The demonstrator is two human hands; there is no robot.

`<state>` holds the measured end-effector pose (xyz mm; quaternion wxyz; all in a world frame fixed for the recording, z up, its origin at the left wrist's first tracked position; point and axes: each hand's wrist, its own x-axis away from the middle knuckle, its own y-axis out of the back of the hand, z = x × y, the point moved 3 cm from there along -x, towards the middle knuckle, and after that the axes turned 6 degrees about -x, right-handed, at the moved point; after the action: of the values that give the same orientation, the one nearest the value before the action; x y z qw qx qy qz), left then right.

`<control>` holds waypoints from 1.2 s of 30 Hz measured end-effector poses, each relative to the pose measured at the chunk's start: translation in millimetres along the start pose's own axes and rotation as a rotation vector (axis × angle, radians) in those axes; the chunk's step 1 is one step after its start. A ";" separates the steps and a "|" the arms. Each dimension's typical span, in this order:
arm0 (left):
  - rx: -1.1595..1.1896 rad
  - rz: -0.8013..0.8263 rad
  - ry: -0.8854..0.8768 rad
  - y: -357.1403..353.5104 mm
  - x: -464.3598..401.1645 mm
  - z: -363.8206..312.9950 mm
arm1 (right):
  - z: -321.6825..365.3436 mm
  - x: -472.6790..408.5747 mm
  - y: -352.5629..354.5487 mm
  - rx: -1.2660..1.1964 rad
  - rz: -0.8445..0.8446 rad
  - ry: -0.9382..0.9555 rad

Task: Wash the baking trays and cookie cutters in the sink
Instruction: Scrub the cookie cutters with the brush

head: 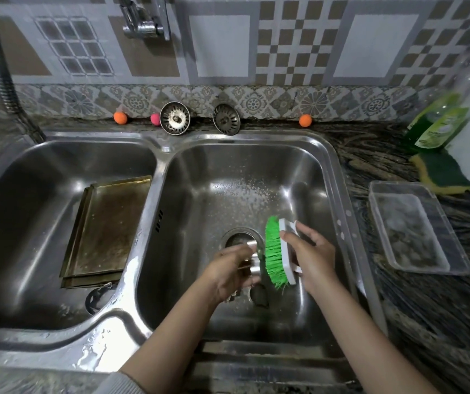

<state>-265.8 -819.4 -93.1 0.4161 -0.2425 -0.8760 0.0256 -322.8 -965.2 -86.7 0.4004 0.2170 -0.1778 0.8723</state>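
Over the right basin of the steel double sink (338, 177), my left hand (228, 274) grips a small shiny metal cookie cutter (252, 258). My right hand (310, 251) holds a white scrub brush (280, 251) whose green bristles press against the cutter. Both hands hover just above the open drain (238, 237). Two stacked brownish baking trays (106, 228) lean in the left basin against the divider. Another cutter-like metal piece (96, 298) lies below the trays, partly hidden.
Two sink strainers (175, 118) (226, 118) lean on the back ledge among small orange and pink balls. A clear plastic container (415, 226), a green-yellow sponge (444, 173) and a dish soap bottle (438, 126) sit on the dark counter at right. The tap (145, 21) hangs above.
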 end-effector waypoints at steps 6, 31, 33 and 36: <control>-0.071 0.102 -0.003 -5.5 9.4 -4.5 | -2.8 12.7 -4.1 0.015 0.007 0.096; -0.723 0.005 -0.149 22.8 7.4 -37.7 | 20.4 -3.0 -6.6 0.154 0.490 0.010; -0.566 -0.050 -0.199 22.5 8.1 -42.9 | 16.6 -0.3 -9.7 0.142 0.500 0.001; -0.322 -0.135 -0.285 26.3 6.7 -41.0 | 6.4 3.2 -9.6 0.003 0.406 -0.051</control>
<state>-228.4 -799.7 -68.0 0.2447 -0.2406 -0.9330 -0.1083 -315.7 -960.4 -78.4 0.2112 0.1994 -0.2266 0.9297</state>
